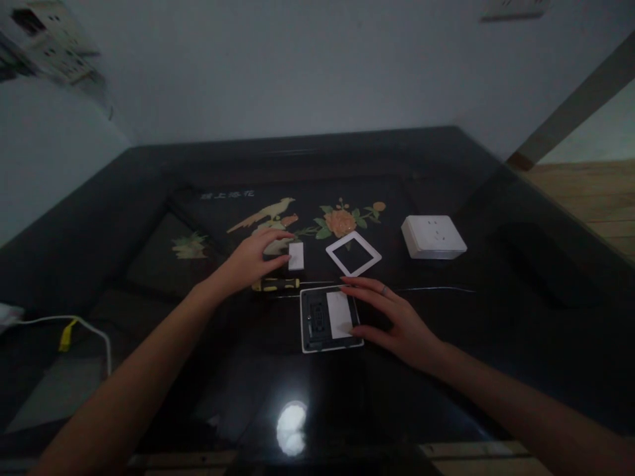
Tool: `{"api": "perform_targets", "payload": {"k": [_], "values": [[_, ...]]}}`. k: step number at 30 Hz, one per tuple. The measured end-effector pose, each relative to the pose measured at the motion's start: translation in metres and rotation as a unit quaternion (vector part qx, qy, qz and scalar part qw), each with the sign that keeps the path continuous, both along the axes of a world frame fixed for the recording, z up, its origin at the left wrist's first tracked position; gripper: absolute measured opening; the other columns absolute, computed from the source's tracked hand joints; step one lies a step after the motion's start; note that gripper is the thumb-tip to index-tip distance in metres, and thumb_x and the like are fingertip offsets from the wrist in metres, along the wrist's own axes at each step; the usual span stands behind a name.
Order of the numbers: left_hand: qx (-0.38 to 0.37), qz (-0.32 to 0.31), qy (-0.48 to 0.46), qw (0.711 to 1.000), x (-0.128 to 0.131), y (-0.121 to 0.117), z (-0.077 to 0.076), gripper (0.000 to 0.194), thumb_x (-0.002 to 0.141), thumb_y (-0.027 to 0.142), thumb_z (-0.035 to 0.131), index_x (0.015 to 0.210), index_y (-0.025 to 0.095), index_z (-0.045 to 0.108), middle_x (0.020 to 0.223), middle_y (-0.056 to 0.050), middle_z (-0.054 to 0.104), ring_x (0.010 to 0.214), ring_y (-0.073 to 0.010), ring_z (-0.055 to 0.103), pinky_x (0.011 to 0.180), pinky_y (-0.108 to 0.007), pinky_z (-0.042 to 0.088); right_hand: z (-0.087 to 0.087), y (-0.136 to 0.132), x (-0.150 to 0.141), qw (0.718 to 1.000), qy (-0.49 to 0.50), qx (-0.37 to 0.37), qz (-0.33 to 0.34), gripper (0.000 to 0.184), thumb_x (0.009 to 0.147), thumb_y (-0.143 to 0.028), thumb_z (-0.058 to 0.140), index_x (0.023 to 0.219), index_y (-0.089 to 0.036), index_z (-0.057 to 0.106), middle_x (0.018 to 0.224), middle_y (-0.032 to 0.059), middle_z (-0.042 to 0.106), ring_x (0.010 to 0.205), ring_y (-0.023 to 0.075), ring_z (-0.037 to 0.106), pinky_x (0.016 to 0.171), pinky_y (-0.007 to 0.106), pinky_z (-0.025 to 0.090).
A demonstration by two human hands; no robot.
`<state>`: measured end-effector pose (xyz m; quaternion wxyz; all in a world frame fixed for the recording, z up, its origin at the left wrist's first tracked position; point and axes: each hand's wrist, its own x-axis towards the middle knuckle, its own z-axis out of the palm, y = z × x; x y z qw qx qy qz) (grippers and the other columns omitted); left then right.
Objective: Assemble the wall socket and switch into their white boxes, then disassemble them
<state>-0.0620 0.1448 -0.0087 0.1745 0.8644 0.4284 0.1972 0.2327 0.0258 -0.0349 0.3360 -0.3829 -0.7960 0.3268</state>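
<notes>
A dark square switch panel (317, 334) with a thin white edge lies in front of me, a white rocker plate (339, 315) covering its right part. My right hand (384, 314) grips this panel, fingers at the top edge and thumb near the lower right of the rocker plate. Farther left, my left hand (258, 254) is open beside a small white rectangular piece (296, 256). Its thumb is at the piece's left side and its fingertips are just above; whether they touch is unclear. A screwdriver (278, 284) with a yellow and black handle lies just below that hand.
An empty white square frame (354, 272) lies beyond the panel. To the right stands a white socket box (436, 237). The black glossy table (238, 377) bears a bird-and-flower picture. A white cable (94, 324) with a yellow tag runs along the left.
</notes>
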Motion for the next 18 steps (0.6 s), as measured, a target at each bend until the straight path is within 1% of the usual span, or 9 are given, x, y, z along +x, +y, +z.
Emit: {"api": "perform_targets", "payload": {"k": [3,6,9,11,13,16,18], "values": [[-0.027,-0.015,0.027,0.999,-0.003,0.016,-0.011,0.057,0.079,0.046,0.07,0.125,0.014,0.058,0.128,-0.017,0.063,0.119,-0.0327,0.06,0.102,-0.053,0.046,-0.001,0.0,0.0,1.0,-0.009,0.0,0.002,0.053,0.089,-0.032,0.066,0.139,-0.031,0.049,0.144,0.0103,0.051,0.13,0.0252,0.052,0.107,0.052,0.045],[-0.035,-0.02,0.037,0.998,-0.001,0.017,-0.017,0.069,0.072,0.048,0.077,0.129,0.015,0.056,0.133,-0.018,0.06,0.125,-0.0346,0.055,0.104,-0.055,0.043,-0.002,0.0,0.001,1.0,-0.013,-0.011,0.011,0.056,0.088,-0.034,0.067,0.141,-0.032,0.047,0.146,0.011,0.049,0.133,0.0264,0.049,0.108,0.054,0.042],[-0.035,-0.025,0.031,0.999,0.005,0.013,-0.019,0.065,0.074,0.042,0.077,0.13,0.016,0.056,0.133,-0.016,0.06,0.126,-0.0319,0.054,0.105,-0.053,0.043,-0.002,0.0,0.001,0.999,-0.026,-0.037,0.03,0.071,0.082,-0.041,0.073,0.144,-0.032,0.042,0.153,0.0122,0.039,0.14,0.0292,0.04,0.111,0.057,0.038],[-0.031,-0.026,0.021,0.999,0.008,0.012,-0.018,0.056,0.078,0.036,0.075,0.127,0.016,0.057,0.128,-0.014,0.063,0.122,-0.0296,0.057,0.104,-0.051,0.044,-0.003,0.0,0.001,0.996,-0.045,-0.06,0.046,0.085,0.074,-0.048,0.079,0.147,-0.031,0.038,0.158,0.0133,0.032,0.144,0.031,0.034,0.113,0.058,0.034],[-0.025,-0.021,0.006,0.999,0.011,0.011,-0.016,0.05,0.079,0.034,0.073,0.124,0.016,0.059,0.122,-0.012,0.064,0.117,-0.0279,0.06,0.102,-0.05,0.046,-0.004,0.0,0.001,0.994,-0.061,-0.073,0.059,0.094,0.07,-0.05,0.081,0.149,-0.029,0.034,0.16,0.0139,0.027,0.146,0.0315,0.029,0.115,0.057,0.032],[-0.007,-0.002,-0.028,1.0,0.013,0.003,-0.006,0.048,0.081,0.035,0.072,0.123,0.016,0.059,0.124,-0.012,0.062,0.117,-0.0273,0.058,0.102,-0.05,0.047,-0.005,-0.001,0.0,0.993,-0.069,-0.072,0.059,0.092,0.074,-0.045,0.079,0.15,-0.03,0.03,0.16,0.0133,0.026,0.147,0.03,0.029,0.116,0.057,0.031],[0.005,0.009,-0.061,0.998,0.014,-0.013,0.004,0.049,0.084,0.036,0.07,0.127,0.017,0.056,0.129,-0.013,0.058,0.12,-0.0257,0.057,0.101,-0.045,0.049,-0.005,-0.003,-0.001,0.993,-0.074,-0.07,0.054,0.089,0.077,-0.041,0.078,0.15,-0.031,0.029,0.16,0.0129,0.026,0.146,0.0295,0.03,0.115,0.056,0.031]]}}
